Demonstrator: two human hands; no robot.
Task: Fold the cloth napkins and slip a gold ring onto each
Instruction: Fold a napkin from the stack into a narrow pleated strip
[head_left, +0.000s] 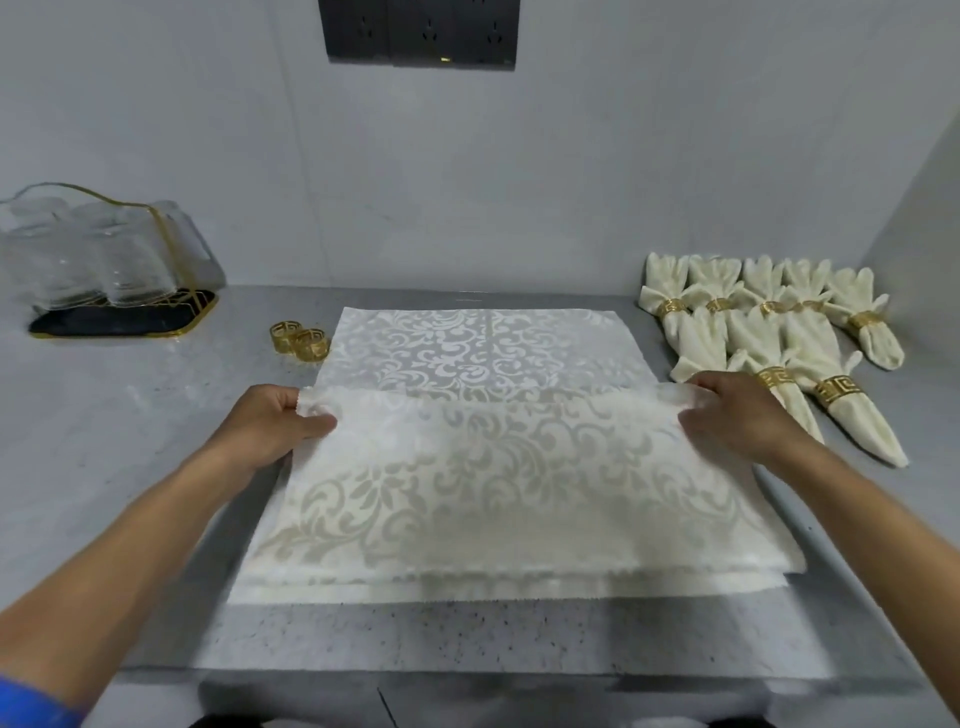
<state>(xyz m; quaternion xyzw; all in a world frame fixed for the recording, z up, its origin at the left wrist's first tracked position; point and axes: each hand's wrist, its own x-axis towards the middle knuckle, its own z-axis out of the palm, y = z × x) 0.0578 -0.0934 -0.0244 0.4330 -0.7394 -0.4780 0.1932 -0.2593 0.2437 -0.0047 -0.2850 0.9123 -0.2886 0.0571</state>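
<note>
So, a cream napkin (483, 415) with a leafy swirl pattern is being folded on the grey speckled counter (130, 415). Its near half is being lifted over the far half, which is lying flat on the counter. The raised edge is being pinched at both corners: the left corner is being gripped by the left hand (275, 421), thumb on top and fingers curled under, and the right corner is being gripped the same way by the right hand (737, 415). Under the napkin, a second layer of cloth is peeking out along the near edge; whether it's another napkin or the same one can't be told.

Just left of the napkin's far corner, two loose gold rings (300, 339) are sitting side by side, touching each other. Off to the right, a bunch of finished napkins (769, 332) is being kept in a packed cluster, each one rolled and cinched by a gold ring. At far left, a stack of clear glass plates (98, 249) with gold rims is being held upright in a dark gold-edged rack (124, 317). A dark outlet panel (421, 34) is mounted on the wall behind.
</note>
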